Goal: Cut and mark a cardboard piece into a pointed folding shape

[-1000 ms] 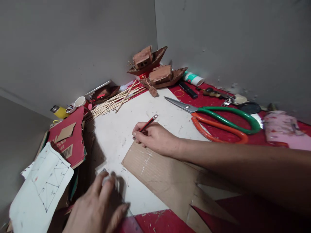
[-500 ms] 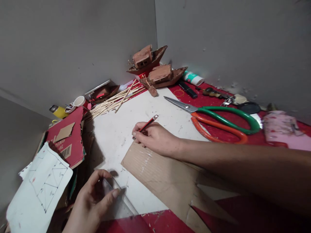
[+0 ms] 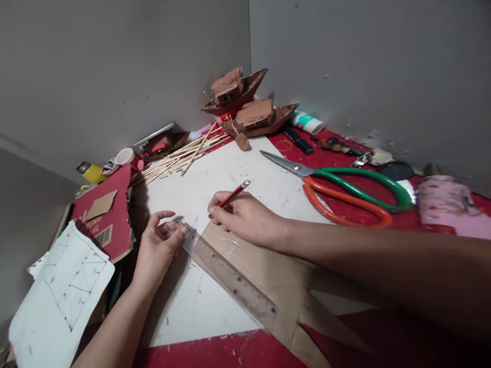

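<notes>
My left hand (image 3: 163, 243) pinches one end of a clear plastic ruler (image 3: 233, 278) between thumb and fingers. The ruler slants down to the right, over the left edge of a brown cardboard piece (image 3: 264, 260); whether it lies flat on it I cannot tell. In my right hand (image 3: 243, 214) is a red and black pencil (image 3: 235, 194), its eraser end up. That hand rests at the cardboard's far corner, and the fingers hide the pencil's tip. Under the cardboard lies a white board (image 3: 180, 199).
Big scissors (image 3: 337, 189) with green and orange handles lie at right. Cardboard boats (image 3: 255, 116) and thin wooden sticks (image 3: 180, 158) stand at the back. At left, a paper with a drawn pattern (image 3: 65, 291) leans against a red cardboard box (image 3: 120, 204). Grey walls meet behind.
My left hand has moved up and away from me, bringing the ruler from the lower left onto the cardboard's left edge. My right hand with the pencil has stayed nearly still.
</notes>
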Tool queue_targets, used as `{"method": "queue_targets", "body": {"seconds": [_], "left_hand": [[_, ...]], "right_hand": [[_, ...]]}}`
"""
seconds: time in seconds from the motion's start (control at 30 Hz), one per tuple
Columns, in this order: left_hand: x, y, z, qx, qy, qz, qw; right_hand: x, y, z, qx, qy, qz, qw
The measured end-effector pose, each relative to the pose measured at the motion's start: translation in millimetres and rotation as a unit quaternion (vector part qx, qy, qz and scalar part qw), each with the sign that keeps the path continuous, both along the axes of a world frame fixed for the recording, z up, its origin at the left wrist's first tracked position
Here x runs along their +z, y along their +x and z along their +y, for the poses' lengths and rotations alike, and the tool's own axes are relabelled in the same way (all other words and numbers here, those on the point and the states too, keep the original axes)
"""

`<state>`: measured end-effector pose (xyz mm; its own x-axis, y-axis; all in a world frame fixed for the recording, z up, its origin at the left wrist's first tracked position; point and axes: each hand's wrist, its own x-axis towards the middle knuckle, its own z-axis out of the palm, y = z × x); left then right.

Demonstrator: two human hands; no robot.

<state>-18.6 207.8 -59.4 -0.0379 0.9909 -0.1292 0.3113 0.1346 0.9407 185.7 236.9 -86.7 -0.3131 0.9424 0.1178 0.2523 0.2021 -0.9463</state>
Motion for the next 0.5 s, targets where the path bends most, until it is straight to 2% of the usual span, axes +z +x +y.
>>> {"method": "queue_targets", "body": {"seconds": [0.13,0.23,0.3,0.37,0.43,0.5], "left_hand": [[-4.2,-2.6,-1.3,0.0,0.025,0.033,0.999],[-3.9,0.4,-12.7,-0.016,0.069,0.16,0.985],[-5.4,5.6,-22.4,-0.04,0.139,0.263,0.954],[-8.1,12.0,-30.7,-0.117,0.188,0.34,0.914],[-10.6,17.1,-35.4,-0.21,0.185,0.392,0.876],[-11.6,18.2,-36.5,-0.272,0.167,0.427,0.846]], "right_hand": [[2.6,0.0,-0.7,-0.004,0.0,-0.01,1.0],[2.8,0.6,-0.3,-0.003,0.011,-0.014,1.0],[2.5,0.9,0.0,-0.007,0.009,-0.012,1.0],[1.9,1.0,0.1,-0.012,0.006,-0.007,1.0],[1.3,1.0,0.3,-0.013,0.01,-0.001,1.0],[0.7,1.0,0.6,-0.012,0.012,0.003,1.0]]}}
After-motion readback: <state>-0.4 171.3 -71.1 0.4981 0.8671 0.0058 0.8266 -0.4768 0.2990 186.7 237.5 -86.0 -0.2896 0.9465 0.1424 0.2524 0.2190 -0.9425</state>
